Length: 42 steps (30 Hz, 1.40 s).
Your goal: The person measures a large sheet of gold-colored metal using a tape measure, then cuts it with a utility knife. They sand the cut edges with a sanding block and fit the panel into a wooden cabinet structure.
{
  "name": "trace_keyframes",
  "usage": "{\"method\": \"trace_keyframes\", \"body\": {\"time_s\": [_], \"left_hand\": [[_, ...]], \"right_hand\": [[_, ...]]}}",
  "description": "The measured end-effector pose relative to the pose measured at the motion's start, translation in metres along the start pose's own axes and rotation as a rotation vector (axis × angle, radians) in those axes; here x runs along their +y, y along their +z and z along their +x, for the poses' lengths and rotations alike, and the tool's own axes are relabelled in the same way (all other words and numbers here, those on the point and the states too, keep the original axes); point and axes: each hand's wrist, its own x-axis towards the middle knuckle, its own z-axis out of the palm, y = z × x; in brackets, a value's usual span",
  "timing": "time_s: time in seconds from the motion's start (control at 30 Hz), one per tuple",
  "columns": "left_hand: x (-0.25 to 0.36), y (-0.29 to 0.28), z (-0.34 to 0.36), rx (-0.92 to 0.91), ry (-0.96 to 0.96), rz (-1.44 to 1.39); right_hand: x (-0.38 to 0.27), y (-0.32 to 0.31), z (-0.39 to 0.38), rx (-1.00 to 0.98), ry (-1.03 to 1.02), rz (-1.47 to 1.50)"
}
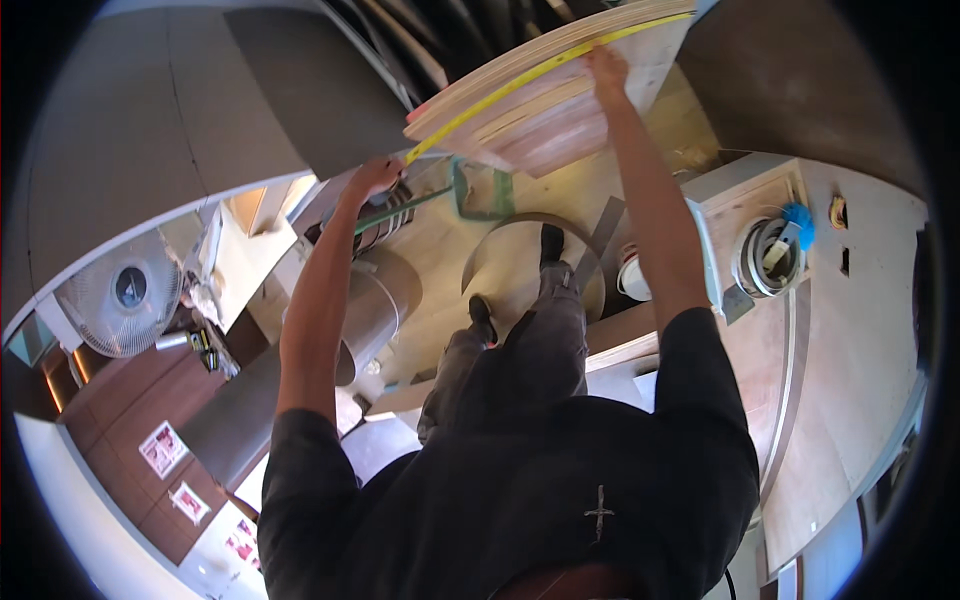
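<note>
A yellow tape measure blade runs stretched along the pale edge of layered wooden boards at the top. My left hand is closed at the blade's lower-left end, round what looks like the tape's case, mostly hidden. My right hand has its fingers curled on the blade against the boards' edge, farther up to the right.
I stand on a round wooden disc. A white fan is at left, beneath a grey panel. At right, a wooden counter holds a bucket with a blue brush. A green-edged piece lies beyond my feet.
</note>
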Motion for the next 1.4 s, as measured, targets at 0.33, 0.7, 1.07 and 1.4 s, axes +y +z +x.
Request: {"method": "trace_keyframes", "body": {"time_s": [0.33,0.7,1.07,1.4], "left_hand": [[0.008,-0.006,0.018,-0.009,-0.005,-0.078],[0.002,-0.006,0.020,0.008,-0.019,-0.114],[-0.006,0.008,0.034,0.017,0.011,-0.094],[0.004,-0.004,0.028,0.012,-0.022,-0.101]], "right_hand": [[-0.021,0.000,-0.020,0.057,0.017,0.056],[-0.009,0.009,-0.014,0.117,0.035,0.098],[-0.010,0.004,-0.023,0.048,0.064,0.145],[0.117,-0.020,-0.150,-0.113,0.252,0.105]]}}
